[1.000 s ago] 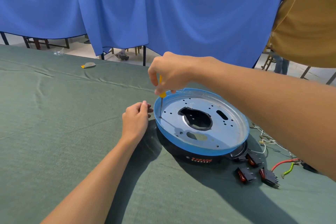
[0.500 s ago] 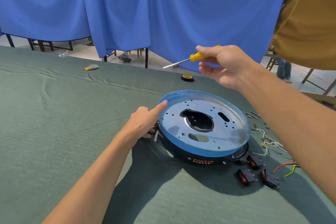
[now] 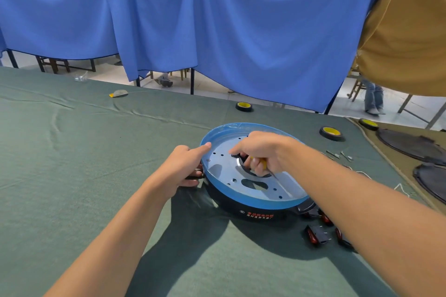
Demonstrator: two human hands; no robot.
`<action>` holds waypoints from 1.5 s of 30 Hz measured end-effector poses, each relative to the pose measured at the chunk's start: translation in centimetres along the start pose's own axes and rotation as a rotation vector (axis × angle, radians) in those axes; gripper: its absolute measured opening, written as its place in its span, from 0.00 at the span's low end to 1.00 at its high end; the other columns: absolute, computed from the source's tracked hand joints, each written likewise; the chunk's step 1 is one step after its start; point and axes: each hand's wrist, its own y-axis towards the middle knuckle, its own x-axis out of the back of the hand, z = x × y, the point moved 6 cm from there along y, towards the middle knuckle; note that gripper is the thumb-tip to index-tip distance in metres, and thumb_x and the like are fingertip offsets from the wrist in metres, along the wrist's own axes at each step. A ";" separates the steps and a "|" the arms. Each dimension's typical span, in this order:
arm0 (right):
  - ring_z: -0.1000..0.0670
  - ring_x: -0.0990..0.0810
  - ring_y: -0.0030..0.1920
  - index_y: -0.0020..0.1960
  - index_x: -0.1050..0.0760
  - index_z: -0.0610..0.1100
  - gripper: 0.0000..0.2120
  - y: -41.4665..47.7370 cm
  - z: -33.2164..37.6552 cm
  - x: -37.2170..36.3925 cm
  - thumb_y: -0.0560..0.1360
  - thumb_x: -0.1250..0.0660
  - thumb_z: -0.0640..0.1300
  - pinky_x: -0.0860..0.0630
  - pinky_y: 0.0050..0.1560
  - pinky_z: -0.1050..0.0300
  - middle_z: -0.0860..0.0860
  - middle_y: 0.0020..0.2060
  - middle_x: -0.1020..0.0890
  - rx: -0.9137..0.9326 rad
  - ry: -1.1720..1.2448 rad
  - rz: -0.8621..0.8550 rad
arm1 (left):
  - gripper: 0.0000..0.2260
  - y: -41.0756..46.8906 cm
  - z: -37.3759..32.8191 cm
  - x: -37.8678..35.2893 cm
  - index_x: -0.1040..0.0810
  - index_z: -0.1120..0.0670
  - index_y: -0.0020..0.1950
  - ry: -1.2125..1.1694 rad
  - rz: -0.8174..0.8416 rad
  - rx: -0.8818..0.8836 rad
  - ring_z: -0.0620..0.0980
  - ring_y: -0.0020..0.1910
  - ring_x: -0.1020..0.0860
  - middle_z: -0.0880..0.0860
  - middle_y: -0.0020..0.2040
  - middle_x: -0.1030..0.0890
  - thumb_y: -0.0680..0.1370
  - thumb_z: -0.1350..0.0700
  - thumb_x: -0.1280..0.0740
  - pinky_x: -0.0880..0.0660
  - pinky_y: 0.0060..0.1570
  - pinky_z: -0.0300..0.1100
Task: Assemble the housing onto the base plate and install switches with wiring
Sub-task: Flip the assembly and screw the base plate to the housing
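A round metal base plate (image 3: 224, 171) with a blue-film rim sits on top of a black housing (image 3: 241, 207) that bears red lettering. My left hand (image 3: 183, 166) lies at the plate's left edge, index finger straight on the blue rim, the other fingers curled against the housing side. My right hand (image 3: 260, 152) is over the plate's central cut-out and grips a yellow-handled screwdriver (image 3: 264, 164), its shaft pointing right and down. Black rocker switches (image 3: 316, 236) with red faces lie on the cloth at the front right. Thin white wires (image 3: 362, 172) show behind my right forearm.
Green cloth covers the table (image 3: 84, 176). Three tape rolls sit toward the back right: (image 3: 244, 106), (image 3: 331, 133), (image 3: 368, 123). Small metal parts (image 3: 337, 155) lie nearby. Dark round covers (image 3: 415, 144) rest on a brown cloth at far right. A blue curtain hangs behind; a person in an ochre shirt (image 3: 410, 31) stands right.
My right hand came off the screw near the plate's left edge, swung up and right with the screwdriver, then dropped onto the plate's centre. My left index finger stretched onto the rim.
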 end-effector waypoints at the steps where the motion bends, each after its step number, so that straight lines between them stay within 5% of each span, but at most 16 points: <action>1: 0.55 0.42 0.25 0.48 0.30 0.42 0.07 0.3 -0.1 -0.5 0.79 0.35 0.46 0.41 0.22 0.66 0.49 0.30 0.35 -0.021 0.037 0.030 | 0.21 0.0 0.0 -0.1 0.21 0.58 0.55 -0.005 -0.001 -0.005 0.50 0.42 0.20 0.54 0.49 0.17 0.78 0.41 0.35 0.22 0.39 0.42; 11: 0.55 0.42 0.27 0.51 0.31 0.43 0.09 0.9 0.1 -0.1 0.78 0.33 0.46 0.41 0.24 0.65 0.50 0.29 0.38 -0.018 0.096 0.083 | 0.21 -0.4 -0.3 -0.5 0.23 0.60 0.58 -0.101 0.054 0.044 0.54 0.43 0.19 0.62 0.51 0.18 0.76 0.43 0.33 0.19 0.47 0.47; 18: 0.55 0.40 0.25 0.50 0.32 0.41 0.10 -0.1 0.1 0.2 0.79 0.34 0.47 0.39 0.22 0.66 0.49 0.29 0.35 0.010 0.049 0.096 | 0.15 -1.1 -0.2 -1.3 0.24 0.63 0.55 -0.258 0.131 0.102 0.51 0.26 0.26 0.57 0.35 0.23 0.72 0.56 0.34 0.23 0.32 0.41; 24: 0.55 0.41 0.22 0.55 0.29 0.37 0.11 -1.7 1.5 3.8 0.79 0.35 0.43 0.38 0.21 0.65 0.36 0.49 0.19 0.169 0.111 -0.066 | 0.18 -1.1 -0.7 -1.3 0.26 0.62 0.60 -0.298 0.146 0.105 0.53 0.27 0.25 0.55 0.41 0.22 0.71 0.59 0.34 0.24 0.30 0.42; 31: 0.55 0.38 0.22 0.55 0.28 0.39 0.09 -3.2 0.2 6.6 0.78 0.34 0.43 0.38 0.22 0.63 0.38 0.50 0.18 0.248 0.230 -0.131 | 0.10 -1.0 -0.8 -1.2 0.28 0.57 0.57 -0.097 0.105 0.176 0.57 0.34 0.22 0.61 0.41 0.21 0.76 0.60 0.38 0.21 0.36 0.46; 36: 0.55 0.38 0.23 0.56 0.28 0.40 0.09 -3.3 -1.5 7.5 0.79 0.34 0.43 0.36 0.22 0.63 0.39 0.51 0.18 0.242 0.267 -0.138 | 0.05 -1.4 -0.6 -1.2 0.30 0.59 0.52 -0.164 0.018 0.231 0.58 0.35 0.25 0.62 0.43 0.25 0.77 0.65 0.41 0.23 0.34 0.50; 40: 0.55 0.38 0.22 0.58 0.28 0.40 0.10 -3.4 -2.2 8.2 0.78 0.34 0.43 0.37 0.22 0.63 0.38 0.52 0.19 0.259 0.292 -0.144 | 0.12 -1.9 -0.7 -0.7 0.30 0.62 0.60 -0.224 -0.047 0.181 0.57 0.33 0.27 0.62 0.44 0.26 0.77 0.67 0.41 0.25 0.29 0.46; 43: 0.55 0.39 0.22 0.57 0.26 0.40 0.09 -3.9 -2.5 9.0 0.78 0.34 0.42 0.38 0.22 0.62 0.37 0.52 0.19 0.279 0.338 -0.151 | 0.17 -1.8 -2.0 0.4 0.35 0.64 0.66 -0.260 -0.137 0.072 0.57 0.35 0.25 0.66 0.54 0.25 0.78 0.66 0.41 0.26 0.23 0.43; 45: 0.55 0.39 0.22 0.56 0.26 0.40 0.09 -4.3 -2.6 9.6 0.78 0.34 0.42 0.39 0.22 0.62 0.37 0.53 0.19 0.290 0.360 -0.161 | 0.16 -1.7 -3.3 1.2 0.37 0.65 0.66 -0.262 -0.205 -0.019 0.57 0.40 0.25 0.67 0.58 0.26 0.78 0.66 0.42 0.27 0.29 0.43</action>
